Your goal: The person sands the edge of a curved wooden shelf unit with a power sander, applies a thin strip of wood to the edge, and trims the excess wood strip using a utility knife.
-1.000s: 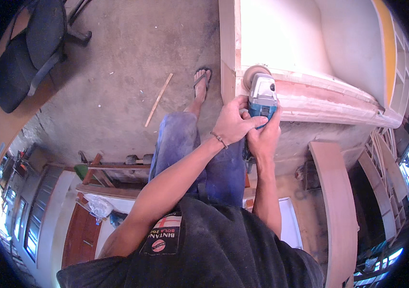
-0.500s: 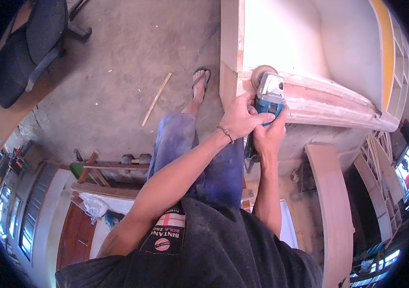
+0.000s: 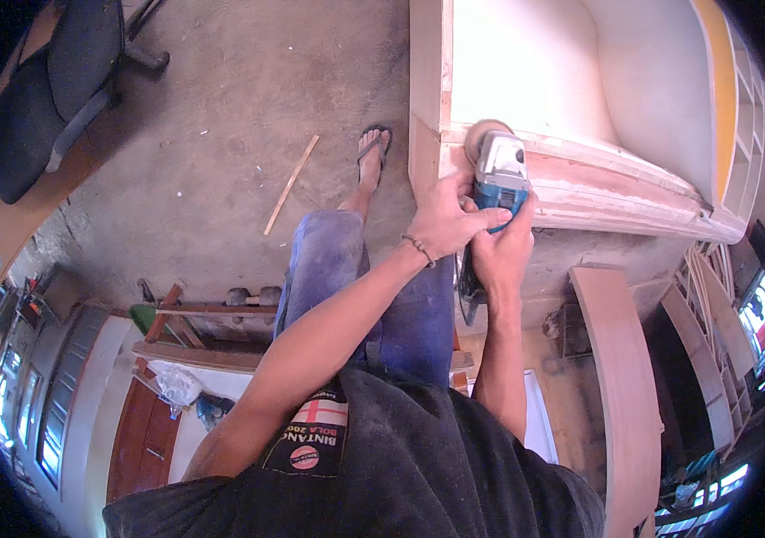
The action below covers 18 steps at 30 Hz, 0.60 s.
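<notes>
The grey floor [image 3: 239, 81] bears a thin strip of wood [image 3: 291, 186] and a sandalled foot [image 3: 371, 152] beside the wooden furniture [image 3: 598, 182].

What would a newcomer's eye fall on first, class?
Probably the blue power tool right of centre, held by the left grip and right grip, its round disc at the wooden frame. Then the glaring white surface beyond it, and the black chair, upper left.

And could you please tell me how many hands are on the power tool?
2: the left hand at the left of the power tool, and the right hand around its near end; some fingers are hidden.
</notes>
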Tool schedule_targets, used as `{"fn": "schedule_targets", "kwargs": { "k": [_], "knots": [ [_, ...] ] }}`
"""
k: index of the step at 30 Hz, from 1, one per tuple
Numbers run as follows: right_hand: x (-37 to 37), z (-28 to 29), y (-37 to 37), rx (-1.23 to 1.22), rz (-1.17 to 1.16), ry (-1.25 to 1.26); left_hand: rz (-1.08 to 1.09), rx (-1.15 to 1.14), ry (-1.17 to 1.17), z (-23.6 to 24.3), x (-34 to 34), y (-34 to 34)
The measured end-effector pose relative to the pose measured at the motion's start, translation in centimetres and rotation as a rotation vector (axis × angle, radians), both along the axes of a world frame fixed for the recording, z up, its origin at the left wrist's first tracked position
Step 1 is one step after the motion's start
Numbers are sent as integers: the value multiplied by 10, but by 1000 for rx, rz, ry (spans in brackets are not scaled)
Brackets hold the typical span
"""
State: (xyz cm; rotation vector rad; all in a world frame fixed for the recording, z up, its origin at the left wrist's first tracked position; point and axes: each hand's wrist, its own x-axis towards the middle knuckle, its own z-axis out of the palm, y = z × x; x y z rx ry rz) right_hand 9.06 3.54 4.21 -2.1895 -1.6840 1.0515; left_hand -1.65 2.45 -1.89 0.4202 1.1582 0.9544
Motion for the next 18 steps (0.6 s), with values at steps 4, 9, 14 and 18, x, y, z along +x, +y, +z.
{"fn": "schedule_targets", "kwargs": {
  "k": [4, 9, 14, 18],
  "knots": [
    [12, 1, -4, 33, -22, -34, -97, 21, -18, 6, 6, 4],
    [-10, 3, -4, -100, 51, 43, -61, -54, 62, 5, -16, -17],
    [-2, -6, -8, -29, 69, 59, 45, -1, 37, 3, -9, -18],
    [18, -5, -5, 9, -28, 42, -38, 25, -1, 0, 14, -4]
  ]
}}
